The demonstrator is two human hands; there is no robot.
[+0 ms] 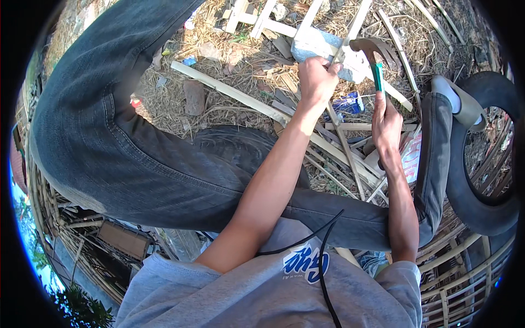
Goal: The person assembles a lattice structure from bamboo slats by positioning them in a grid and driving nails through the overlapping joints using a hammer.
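Note:
My left hand (317, 81) is closed at the joint of a light wooden frame, its fingers around a thin wooden strip (356, 24). Whether a nail is also between the fingers is too small to tell. Under the joint lies a pale grey stone (314, 45). My right hand (386, 124) grips a claw hammer (378, 76) by its green handle. The dark hammer head is just right of my left fingertips, over the stone's right part. Another wooden slat (229, 92) runs diagonally below my left hand.
My bent legs in dark jeans (136, 147) frame the work area. A black tyre (476, 218) lies at the right, beside my sandalled foot (467, 109). A brick (194, 98), a blue wrapper (350, 104) and several loose slats lie on straw-covered ground.

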